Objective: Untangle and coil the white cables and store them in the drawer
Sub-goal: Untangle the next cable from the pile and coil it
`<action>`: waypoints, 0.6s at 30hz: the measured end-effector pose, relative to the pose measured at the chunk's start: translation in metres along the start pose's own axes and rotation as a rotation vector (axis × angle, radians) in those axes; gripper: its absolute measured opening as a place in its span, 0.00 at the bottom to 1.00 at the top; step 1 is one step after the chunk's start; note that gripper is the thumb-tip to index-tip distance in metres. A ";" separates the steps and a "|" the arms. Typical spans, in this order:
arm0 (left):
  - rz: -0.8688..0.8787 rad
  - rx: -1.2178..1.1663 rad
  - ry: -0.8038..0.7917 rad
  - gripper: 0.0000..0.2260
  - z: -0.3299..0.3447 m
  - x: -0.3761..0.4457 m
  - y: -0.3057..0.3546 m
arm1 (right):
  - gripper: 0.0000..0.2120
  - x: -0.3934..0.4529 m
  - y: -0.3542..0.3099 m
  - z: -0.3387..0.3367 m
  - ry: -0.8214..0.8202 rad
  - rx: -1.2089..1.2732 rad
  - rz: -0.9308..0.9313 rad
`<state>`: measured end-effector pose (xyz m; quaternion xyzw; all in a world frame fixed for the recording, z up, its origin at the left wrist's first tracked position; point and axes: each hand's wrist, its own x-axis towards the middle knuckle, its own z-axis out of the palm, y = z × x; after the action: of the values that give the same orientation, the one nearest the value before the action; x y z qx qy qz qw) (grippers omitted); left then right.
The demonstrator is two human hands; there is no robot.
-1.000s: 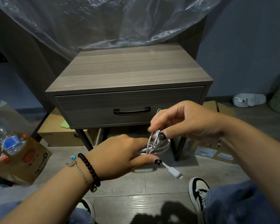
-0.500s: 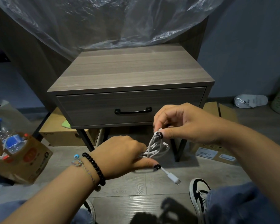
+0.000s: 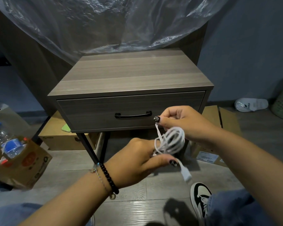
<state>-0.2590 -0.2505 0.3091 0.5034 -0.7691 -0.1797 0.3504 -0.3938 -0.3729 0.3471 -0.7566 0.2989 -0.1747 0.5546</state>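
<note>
Between both hands, coiled white cable (image 3: pixel 171 141)

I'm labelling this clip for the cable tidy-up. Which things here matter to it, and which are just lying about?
Part of the job: white cable, left hand, right hand, closed drawer.

Lying about: water bottle, paper bag, cardboard boxes, slipper, plastic sheet.

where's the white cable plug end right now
In the head view, the white plug end dangles lower right of centre, just below the left hand thumb and above the black-and-white sneaker.
</note>
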 end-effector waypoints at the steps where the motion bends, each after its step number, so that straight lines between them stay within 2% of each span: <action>1: -0.039 -0.180 0.095 0.12 0.001 0.000 0.005 | 0.07 0.001 0.001 0.001 0.004 -0.003 0.006; 3: -0.159 -0.559 0.260 0.18 0.001 0.002 0.013 | 0.10 0.003 0.005 0.005 0.026 -0.011 0.009; 5: -0.296 -0.812 0.381 0.22 -0.005 0.005 0.016 | 0.11 0.004 0.006 0.010 0.079 0.001 -0.004; 9: -0.479 -1.213 0.610 0.22 -0.021 0.012 0.012 | 0.11 0.005 0.005 0.015 0.207 -0.154 -0.047; 14: -0.634 -1.342 0.742 0.23 -0.029 0.014 0.001 | 0.12 0.000 0.002 0.017 0.262 -0.424 -0.166; 18: -0.799 -1.199 0.768 0.22 -0.027 0.015 -0.006 | 0.12 -0.008 -0.002 0.021 0.214 -0.597 -0.276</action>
<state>-0.2392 -0.2645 0.3288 0.4931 -0.1308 -0.4869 0.7090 -0.3868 -0.3525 0.3427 -0.8962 0.2882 -0.2315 0.2454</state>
